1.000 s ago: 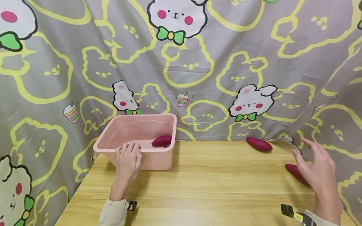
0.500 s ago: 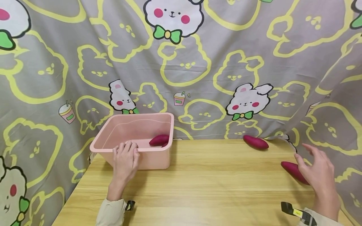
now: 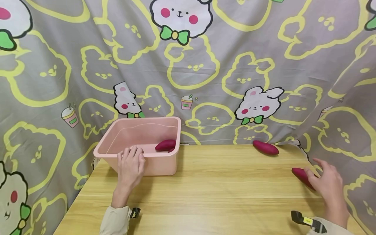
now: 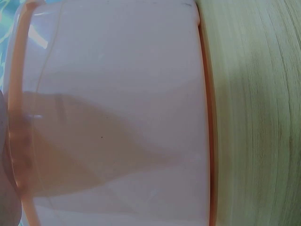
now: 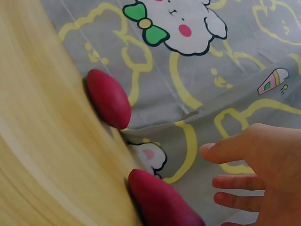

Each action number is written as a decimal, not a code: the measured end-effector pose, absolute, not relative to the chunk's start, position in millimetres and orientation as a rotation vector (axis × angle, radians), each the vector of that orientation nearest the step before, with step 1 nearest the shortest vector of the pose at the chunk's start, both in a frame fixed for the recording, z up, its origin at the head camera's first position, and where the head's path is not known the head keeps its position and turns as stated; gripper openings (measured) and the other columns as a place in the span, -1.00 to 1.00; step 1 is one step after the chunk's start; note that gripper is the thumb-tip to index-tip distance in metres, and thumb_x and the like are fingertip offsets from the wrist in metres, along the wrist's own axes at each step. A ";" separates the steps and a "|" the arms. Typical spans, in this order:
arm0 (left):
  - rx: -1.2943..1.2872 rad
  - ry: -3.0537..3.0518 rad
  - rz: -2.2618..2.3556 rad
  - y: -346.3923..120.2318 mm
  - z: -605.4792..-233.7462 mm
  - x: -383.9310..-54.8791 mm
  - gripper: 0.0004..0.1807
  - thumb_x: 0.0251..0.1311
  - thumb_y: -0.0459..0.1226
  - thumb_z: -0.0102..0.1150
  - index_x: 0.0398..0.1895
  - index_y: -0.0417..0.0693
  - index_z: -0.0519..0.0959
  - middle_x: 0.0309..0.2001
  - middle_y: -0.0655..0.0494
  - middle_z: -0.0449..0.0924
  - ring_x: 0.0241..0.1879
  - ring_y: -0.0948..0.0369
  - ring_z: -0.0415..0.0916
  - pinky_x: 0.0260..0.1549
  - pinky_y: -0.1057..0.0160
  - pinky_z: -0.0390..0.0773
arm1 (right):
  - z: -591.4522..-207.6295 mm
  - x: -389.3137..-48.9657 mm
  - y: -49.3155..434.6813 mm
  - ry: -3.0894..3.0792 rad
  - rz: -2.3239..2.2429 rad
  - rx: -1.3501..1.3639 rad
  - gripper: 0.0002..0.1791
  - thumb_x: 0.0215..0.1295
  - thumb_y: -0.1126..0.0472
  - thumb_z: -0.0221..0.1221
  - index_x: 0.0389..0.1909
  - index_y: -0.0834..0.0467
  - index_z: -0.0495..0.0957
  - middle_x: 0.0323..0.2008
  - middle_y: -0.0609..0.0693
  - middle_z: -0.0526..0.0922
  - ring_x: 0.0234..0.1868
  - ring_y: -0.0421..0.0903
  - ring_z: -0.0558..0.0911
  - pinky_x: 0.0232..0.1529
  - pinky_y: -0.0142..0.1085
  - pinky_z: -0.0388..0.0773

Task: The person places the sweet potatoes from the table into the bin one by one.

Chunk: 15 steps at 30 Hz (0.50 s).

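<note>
My left hand grips the near rim of a pink plastic bin, its fingers curled over the edge. In the left wrist view the bin's outer wall fills most of the picture. Inside the bin lies a purple sweet potato, with part of a second one showing beside it. At the right, my right hand hovers over another sweet potato, covering its near end. Thumb and fingers are spread, and in the right wrist view they stand apart from that sweet potato.
One more sweet potato lies by the back edge of the wooden table. A grey curtain printed with rabbits and yellow outlines hangs right behind the table and along both sides.
My right hand has moved left and lower over the nearer sweet potato. The left hand keeps its hold on the bin rim. The head view has shifted slightly.
</note>
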<state>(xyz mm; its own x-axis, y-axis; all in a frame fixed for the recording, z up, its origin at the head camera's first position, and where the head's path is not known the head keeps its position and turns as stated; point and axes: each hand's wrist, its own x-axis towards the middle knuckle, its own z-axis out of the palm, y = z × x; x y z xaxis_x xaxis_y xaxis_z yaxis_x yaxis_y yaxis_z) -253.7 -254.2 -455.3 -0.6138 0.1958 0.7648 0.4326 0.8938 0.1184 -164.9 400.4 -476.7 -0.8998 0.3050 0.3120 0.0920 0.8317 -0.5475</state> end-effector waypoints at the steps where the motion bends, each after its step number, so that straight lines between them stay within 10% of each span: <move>1: -0.449 -2.238 -0.371 -254.0 -455.3 -254.0 -0.62 0.46 -0.14 -0.38 -0.30 -0.12 0.45 -0.26 -0.08 0.48 -0.21 -0.15 0.35 -0.03 -0.22 0.23 | -478.7 -165.3 401.7 -2.632 0.745 -0.304 -0.36 0.45 0.13 0.13 0.38 0.43 0.24 0.19 0.62 0.28 0.19 0.64 0.22 0.20 0.48 0.03; 15: -0.445 -2.246 -0.367 -253.3 -455.0 -254.6 -0.64 0.44 -0.16 -0.36 -0.30 -0.12 0.46 -0.25 -0.09 0.51 -0.20 -0.15 0.37 -0.03 -0.22 0.23 | -505.1 -170.1 417.2 -2.737 0.718 -0.382 -0.36 0.40 0.10 0.20 0.33 0.38 0.28 0.16 0.71 0.21 0.06 0.72 0.21 -0.04 0.44 0.19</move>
<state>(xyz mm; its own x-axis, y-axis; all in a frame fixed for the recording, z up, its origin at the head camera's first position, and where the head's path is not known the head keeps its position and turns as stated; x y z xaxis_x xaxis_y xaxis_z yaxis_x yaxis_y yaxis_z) -254.6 -253.3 -455.0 -0.6186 0.1961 0.7608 0.4284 0.8960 0.1173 -170.1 417.2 -505.1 -0.9243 0.3223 0.2043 0.1805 0.8410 -0.5100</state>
